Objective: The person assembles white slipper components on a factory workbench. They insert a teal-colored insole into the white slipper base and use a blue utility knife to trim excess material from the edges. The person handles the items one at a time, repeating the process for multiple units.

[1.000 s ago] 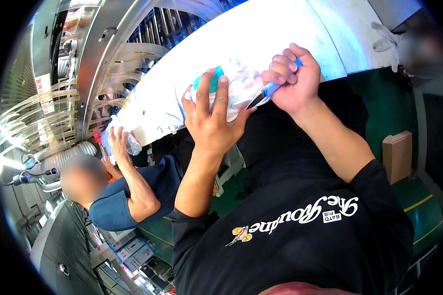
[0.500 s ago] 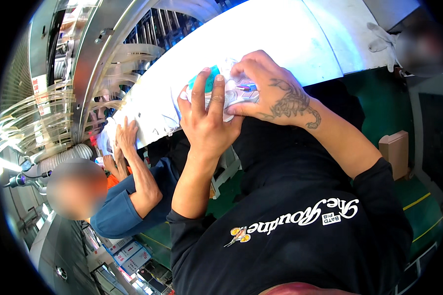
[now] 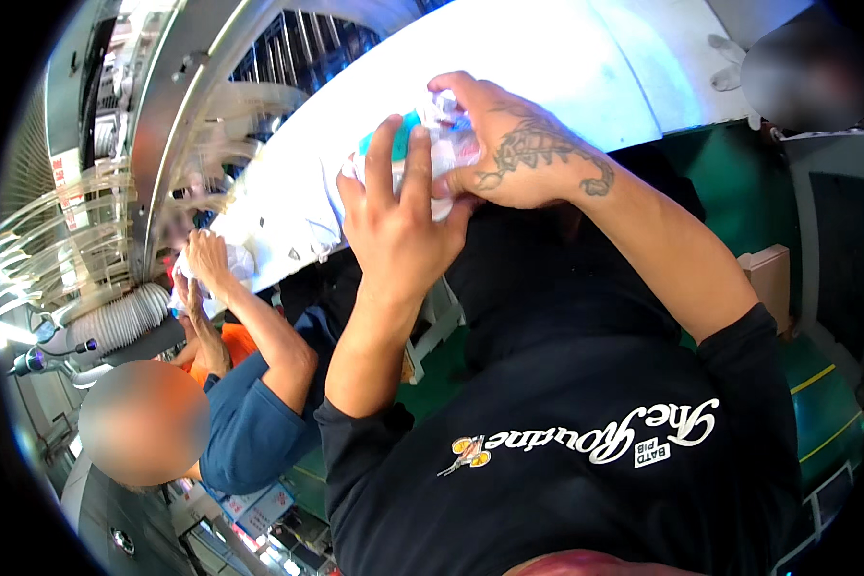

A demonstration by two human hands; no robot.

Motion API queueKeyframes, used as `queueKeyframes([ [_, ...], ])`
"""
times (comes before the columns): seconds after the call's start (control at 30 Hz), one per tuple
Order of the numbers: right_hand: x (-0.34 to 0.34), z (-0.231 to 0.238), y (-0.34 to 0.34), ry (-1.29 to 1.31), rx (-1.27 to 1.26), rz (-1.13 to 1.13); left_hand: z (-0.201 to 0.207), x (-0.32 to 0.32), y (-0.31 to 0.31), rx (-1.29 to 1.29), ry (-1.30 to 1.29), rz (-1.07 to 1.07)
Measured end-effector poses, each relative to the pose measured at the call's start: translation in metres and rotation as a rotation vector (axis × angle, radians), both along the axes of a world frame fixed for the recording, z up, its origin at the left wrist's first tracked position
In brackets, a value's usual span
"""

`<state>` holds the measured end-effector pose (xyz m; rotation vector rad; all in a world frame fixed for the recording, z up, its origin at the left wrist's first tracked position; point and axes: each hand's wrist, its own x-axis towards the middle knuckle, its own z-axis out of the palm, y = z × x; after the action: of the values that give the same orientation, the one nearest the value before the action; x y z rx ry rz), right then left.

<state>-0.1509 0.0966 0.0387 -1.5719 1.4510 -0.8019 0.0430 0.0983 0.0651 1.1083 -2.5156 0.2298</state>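
Though both hands hide most of it, the left hand (image 3: 398,226) and right hand (image 3: 523,154) grip a white-and-teal bundle (image 3: 432,144) over the bright white table (image 3: 566,67).

My left grip (image 3: 398,216) and right grip (image 3: 518,154) close together around a white and teal packet (image 3: 432,144), over the bright white tabletop (image 3: 566,58). Left of them, a co-worker's hands (image 3: 202,274) press white material.

Bright white table (image 3: 586,67), co-worker's blue sleeve (image 3: 250,422), ribbed grey hose (image 3: 115,322), green floor (image 3: 730,182)
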Motion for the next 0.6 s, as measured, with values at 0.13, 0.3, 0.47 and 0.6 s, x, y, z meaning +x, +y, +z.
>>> queueKeyframes([
  [0.13,-0.009,-0.014,0.002,0.037,-0.09,0.091,-0.003,0.009,0.009,-0.057,-0.002,-0.03],
  [0.3,-0.035,-0.026,0.0,-0.234,0.004,0.206,-0.009,0.016,0.01,-0.053,0.011,-0.027],
  [0.47,-0.009,-0.024,0.013,0.09,-0.113,0.059,-0.014,0.016,0.008,-0.065,0.034,-0.04],
  [0.6,0.001,-0.012,0.015,0.247,-0.048,0.044,-0.016,0.019,0.01,-0.032,0.029,-0.006],
])
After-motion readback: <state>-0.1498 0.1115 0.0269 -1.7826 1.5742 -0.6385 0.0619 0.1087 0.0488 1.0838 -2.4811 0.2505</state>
